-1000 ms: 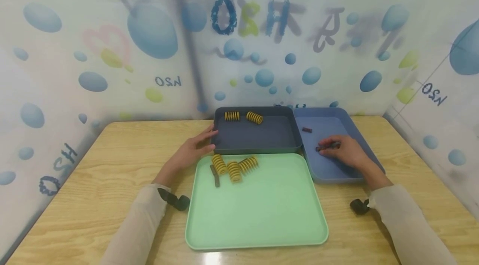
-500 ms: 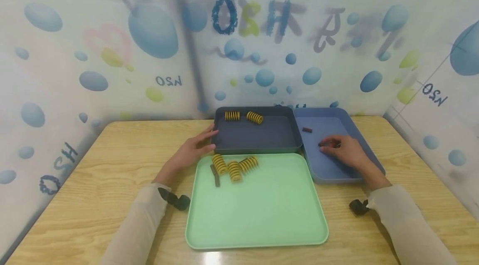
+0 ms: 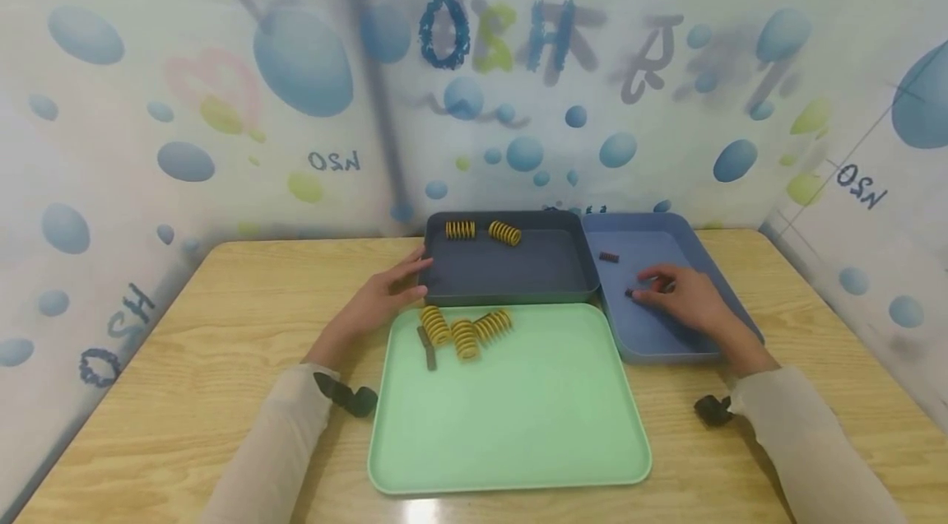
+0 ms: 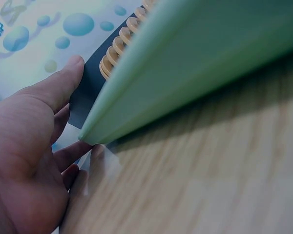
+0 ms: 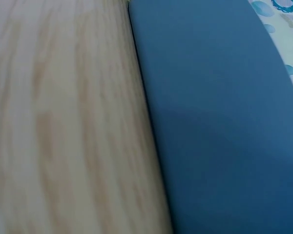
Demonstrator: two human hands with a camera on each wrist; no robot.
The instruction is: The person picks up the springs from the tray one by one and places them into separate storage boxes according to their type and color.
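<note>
**A:** What is different from a second ago?

**B:** Very little on the left. The left hand (image 3: 378,298) lies where it lay, fingers nearly straight, its tips against the near-left corner of the dark grey tray (image 3: 511,281). The left wrist view shows those fingers (image 4: 53,90) relaxed beside the corner of the green tray (image 4: 185,68), holding nothing.

**A:** And the right?

**B:** The right hand (image 3: 685,298) has stayed inside the blue tray (image 3: 729,306), just right of the dark grey tray, but the small dark spring (image 3: 631,292) at its fingertips now shows less of its length than before. The fingers are curled over it; whether they pinch it or only rest on it, I cannot tell. My judgement is that the spring is being set down or nudged into place there.

**A:** Anything else in that tray?

**B:** A second dark spring (image 3: 608,257), further back, nearer the dark grey tray's far-right corner. It has not moved.

**A:** And what remains to sort?

**B:** On the green tray, just in front of the dark grey tray, three yellow springs (image 3: 464,331) bunched together and one dark spring (image 3: 427,347) at their left. Two yellow springs (image 3: 483,231) sit at the dark grey tray's back wall. So the sorting looks roughly half done.
</note>
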